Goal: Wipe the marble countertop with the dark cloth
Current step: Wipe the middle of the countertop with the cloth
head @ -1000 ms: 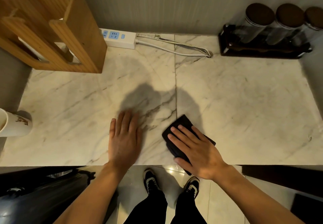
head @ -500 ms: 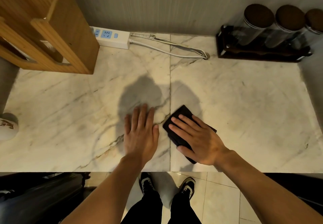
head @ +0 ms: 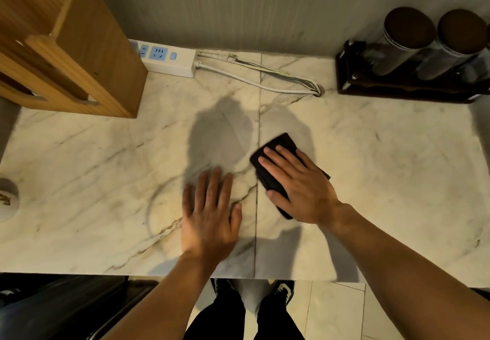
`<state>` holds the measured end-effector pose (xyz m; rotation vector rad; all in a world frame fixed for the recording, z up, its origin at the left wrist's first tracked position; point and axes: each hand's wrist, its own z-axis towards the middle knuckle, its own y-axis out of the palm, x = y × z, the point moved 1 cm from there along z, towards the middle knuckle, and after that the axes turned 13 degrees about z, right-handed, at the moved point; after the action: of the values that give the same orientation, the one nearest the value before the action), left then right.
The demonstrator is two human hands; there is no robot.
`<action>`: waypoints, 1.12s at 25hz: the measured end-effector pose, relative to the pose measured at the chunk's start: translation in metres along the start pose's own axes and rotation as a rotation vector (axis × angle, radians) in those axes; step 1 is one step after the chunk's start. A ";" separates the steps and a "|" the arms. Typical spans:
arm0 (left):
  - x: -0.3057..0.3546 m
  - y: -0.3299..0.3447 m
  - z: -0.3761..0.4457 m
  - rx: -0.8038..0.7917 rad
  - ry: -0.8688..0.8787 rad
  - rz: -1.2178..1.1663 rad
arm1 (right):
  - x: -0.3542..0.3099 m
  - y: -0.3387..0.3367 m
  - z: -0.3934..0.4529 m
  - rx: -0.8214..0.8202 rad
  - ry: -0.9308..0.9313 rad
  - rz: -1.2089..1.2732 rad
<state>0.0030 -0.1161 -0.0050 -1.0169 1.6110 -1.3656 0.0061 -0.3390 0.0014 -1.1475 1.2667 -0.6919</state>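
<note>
Table: marble table (head: 371, 180), pale with brown-grey veins; a straight seam runs front to back through its middle.
Dark cloth: folded dark cloth (head: 278, 146) lying flat on the table, just right of the seam, near the front half of the surface; its far corner and a strip on each side show past the hand on it.
Right hand: right hand (head: 297, 188) palm-down on the dark cloth, fingers straight and slightly spread, thumb out at the cloth's near edge; it presses flat and does not pinch the fabric.
Left hand: left hand (head: 209, 217) palm-down on the bare marble just left of the seam, fingers spread, thumb pointing toward the seam; it holds nothing and is apart from the cloth.
Shadows: two soft grey shadows fall on the marble beyond the hands, one on each side of the seam.
Wooden rack: wooden rack (head: 79, 47) at the back left corner, standing on the table.
Power strip: white power strip (head: 169, 59) with blue sockets along the wall, partly behind the rack; its white cable (head: 254, 79) runs right to a hole in the table.
Jar stand: dark jar stand (head: 397, 87) at the back right, carrying canisters with brown lids (head: 409, 27).
Cup: white cup (head: 8, 199), cut by the left edge.
Floor: tiled floor (head: 331, 313) below the front edge, with two dark shoes (head: 283, 290).
</note>
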 end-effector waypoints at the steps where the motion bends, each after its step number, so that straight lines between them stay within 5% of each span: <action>1: 0.000 0.000 0.001 -0.011 -0.002 0.002 | 0.003 -0.002 0.007 0.020 0.004 0.005; 13: 0.000 0.000 0.002 -0.034 -0.015 -0.009 | 0.026 -0.007 0.070 0.084 0.238 0.026; 28: -0.001 0.007 0.002 0.031 -0.010 -0.012 | 0.018 0.001 0.079 0.380 0.740 0.132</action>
<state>0.0046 -0.1152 -0.0124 -1.0150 1.5739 -1.3879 0.0857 -0.3334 -0.0136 -0.4877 1.7021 -1.2604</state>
